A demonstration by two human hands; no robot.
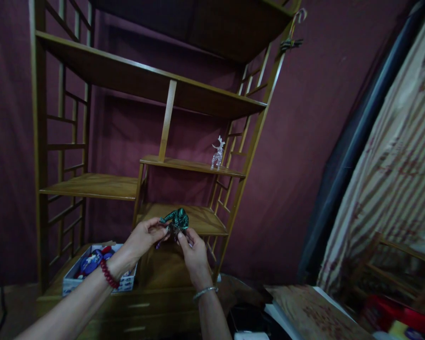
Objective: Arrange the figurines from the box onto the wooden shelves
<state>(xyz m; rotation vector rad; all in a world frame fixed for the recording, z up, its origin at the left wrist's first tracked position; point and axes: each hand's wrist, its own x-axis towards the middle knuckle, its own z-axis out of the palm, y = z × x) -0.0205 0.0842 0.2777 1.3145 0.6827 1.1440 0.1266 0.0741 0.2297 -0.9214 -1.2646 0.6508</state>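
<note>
Between my two hands is a small figurine (180, 218), glossy dark green above and darker purplish below; its exact kind is too dim to make out. The fingers of my left hand (151, 234), with a red bead bracelet at the wrist, pinch its left side. My right hand (193, 252), a silvery bangle on its wrist, grips the lower right part with thumb and fingers. Behind the figurine lies a low wooden shelf (205, 221). A clear deer figurine (217, 153) stands on the shelf above.
A wooden shelf unit (148, 68) with lattice sides stands against the maroon wall. At its lower left, a patterned box (123, 283) holds blue and red items. A small ornament (291, 43) hangs at the upper right post. A patterned board (315, 311) and striped curtain (389, 141) are at right.
</note>
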